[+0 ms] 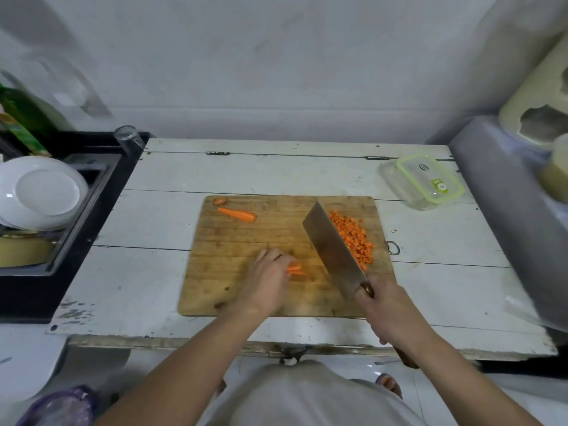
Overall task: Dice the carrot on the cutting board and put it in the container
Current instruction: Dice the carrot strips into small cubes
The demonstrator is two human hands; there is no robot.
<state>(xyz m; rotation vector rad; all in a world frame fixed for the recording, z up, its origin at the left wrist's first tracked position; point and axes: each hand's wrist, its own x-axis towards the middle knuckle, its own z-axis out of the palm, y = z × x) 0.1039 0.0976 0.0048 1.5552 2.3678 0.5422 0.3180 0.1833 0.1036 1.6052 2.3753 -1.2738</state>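
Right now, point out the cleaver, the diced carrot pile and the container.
cleaver (333, 252), head view, middle of the blade
diced carrot pile (353, 236), head view, centre of the pile
container (430, 179), head view, on its lid

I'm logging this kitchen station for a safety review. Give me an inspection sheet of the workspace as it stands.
Surface: worn white table, wooden cutting board centred on it.
Job's things: diced carrot piled right of the cleaver; carrot sticks under the left hand; carrot piece far left; container lidded, far right.
Clutter: glass, plates, bottle.
Hands: left holds sticks; right hand grips cleaver.
Cables: nothing seen.
Surroundings: grey wall.
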